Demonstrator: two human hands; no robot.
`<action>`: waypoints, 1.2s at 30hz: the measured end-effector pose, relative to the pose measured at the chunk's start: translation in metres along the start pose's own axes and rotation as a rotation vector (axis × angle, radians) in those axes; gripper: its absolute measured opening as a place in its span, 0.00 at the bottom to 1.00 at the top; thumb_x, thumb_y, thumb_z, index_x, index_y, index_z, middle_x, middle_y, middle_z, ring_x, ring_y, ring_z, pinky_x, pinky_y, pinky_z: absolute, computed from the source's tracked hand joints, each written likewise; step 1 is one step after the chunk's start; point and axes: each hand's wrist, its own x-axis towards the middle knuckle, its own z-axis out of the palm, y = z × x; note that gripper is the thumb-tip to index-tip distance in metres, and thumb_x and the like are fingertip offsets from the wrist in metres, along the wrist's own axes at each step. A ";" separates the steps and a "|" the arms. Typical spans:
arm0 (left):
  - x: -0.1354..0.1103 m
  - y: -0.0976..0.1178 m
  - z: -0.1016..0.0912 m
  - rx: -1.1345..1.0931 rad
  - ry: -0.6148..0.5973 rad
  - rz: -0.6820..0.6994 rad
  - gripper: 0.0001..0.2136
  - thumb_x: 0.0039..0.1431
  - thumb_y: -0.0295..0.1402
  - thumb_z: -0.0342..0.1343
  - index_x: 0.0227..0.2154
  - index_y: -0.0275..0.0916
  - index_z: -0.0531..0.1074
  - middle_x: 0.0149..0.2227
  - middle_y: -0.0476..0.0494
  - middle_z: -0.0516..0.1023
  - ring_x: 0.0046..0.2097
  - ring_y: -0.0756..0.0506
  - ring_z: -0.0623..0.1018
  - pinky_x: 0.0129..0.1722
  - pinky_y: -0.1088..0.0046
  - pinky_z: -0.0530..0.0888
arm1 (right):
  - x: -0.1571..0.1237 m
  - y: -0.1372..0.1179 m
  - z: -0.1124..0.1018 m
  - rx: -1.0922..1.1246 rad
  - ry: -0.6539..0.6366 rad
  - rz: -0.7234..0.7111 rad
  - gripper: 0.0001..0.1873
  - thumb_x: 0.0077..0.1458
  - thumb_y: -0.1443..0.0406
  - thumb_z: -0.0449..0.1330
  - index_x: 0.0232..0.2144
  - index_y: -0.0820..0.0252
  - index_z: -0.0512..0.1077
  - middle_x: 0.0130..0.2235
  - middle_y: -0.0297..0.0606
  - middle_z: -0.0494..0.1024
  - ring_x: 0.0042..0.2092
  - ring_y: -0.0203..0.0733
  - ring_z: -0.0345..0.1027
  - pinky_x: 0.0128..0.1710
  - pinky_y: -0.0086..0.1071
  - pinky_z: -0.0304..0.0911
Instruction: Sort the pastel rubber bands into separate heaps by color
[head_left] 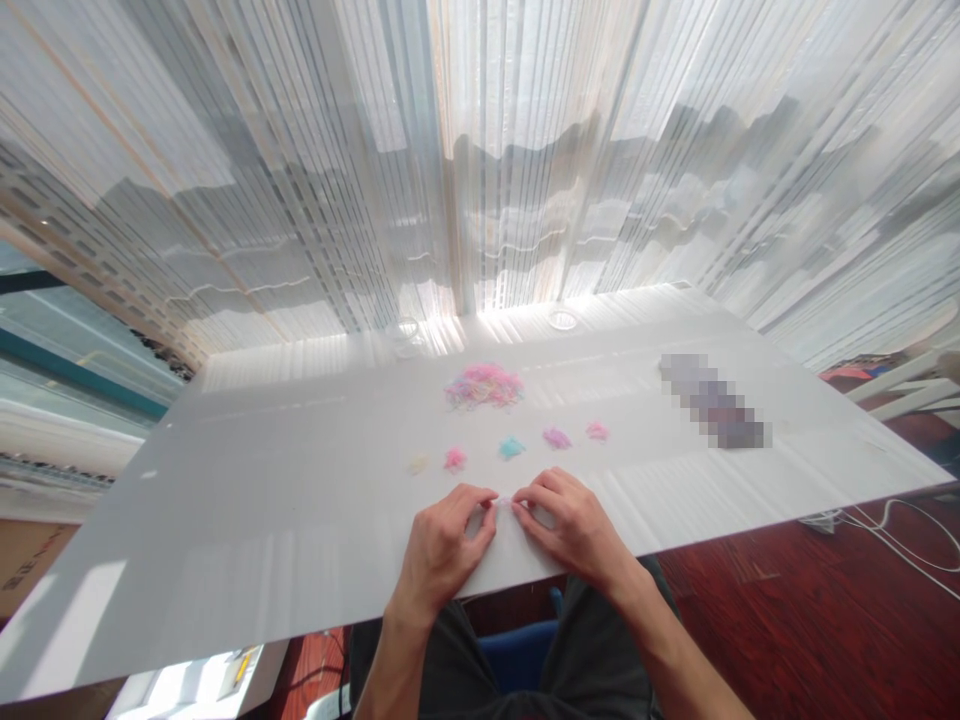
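My left hand (448, 535) and my right hand (566, 520) meet near the front edge of the white table (247, 520). Thumb and forefinger of each are pinched on a tiny pale pinkish-purple rubber band (505, 502) between them, just above the tabletop. Beyond the hands lies a row of small heaps of bands: pale yellow (418, 464), bright pink (454, 459), teal (511, 447), purple (557, 438) and light pink (598, 431). Farther back is a larger mixed pile of rubber bands (484, 386), mostly pink with pastel strands.
A blurred-out object (716, 402) lies on the table's right side. Striped sheer curtains (510, 200) hang along the back edge. White cables (885, 540) trail over the red wooden floor (772, 600) at right. A blue seat (519, 655) shows between my legs.
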 end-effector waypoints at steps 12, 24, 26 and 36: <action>-0.001 -0.002 0.001 -0.015 0.052 0.064 0.06 0.67 0.32 0.57 0.44 0.42 0.75 0.41 0.47 0.81 0.35 0.49 0.80 0.32 0.77 0.76 | -0.003 0.002 0.000 0.177 0.075 0.040 0.05 0.64 0.69 0.62 0.39 0.56 0.78 0.34 0.37 0.75 0.35 0.41 0.72 0.37 0.33 0.69; -0.002 -0.004 0.001 -0.055 0.097 0.155 0.07 0.69 0.32 0.57 0.42 0.42 0.80 0.39 0.47 0.80 0.32 0.52 0.78 0.30 0.81 0.74 | -0.005 0.004 0.002 0.225 0.092 -0.038 0.06 0.66 0.66 0.60 0.40 0.56 0.79 0.35 0.38 0.75 0.35 0.40 0.73 0.37 0.33 0.71; -0.002 -0.004 0.001 -0.077 0.102 0.157 0.06 0.69 0.31 0.57 0.42 0.42 0.80 0.39 0.47 0.80 0.32 0.52 0.78 0.29 0.81 0.74 | -0.005 0.003 0.001 0.229 0.086 -0.040 0.06 0.66 0.65 0.60 0.42 0.56 0.78 0.36 0.38 0.76 0.37 0.41 0.73 0.38 0.33 0.72; -0.004 -0.007 0.002 -0.163 0.122 0.122 0.06 0.67 0.31 0.59 0.43 0.42 0.80 0.38 0.46 0.79 0.33 0.51 0.78 0.30 0.80 0.74 | -0.004 0.002 -0.002 0.258 0.102 -0.032 0.05 0.64 0.66 0.62 0.42 0.55 0.77 0.37 0.38 0.77 0.37 0.41 0.74 0.38 0.33 0.72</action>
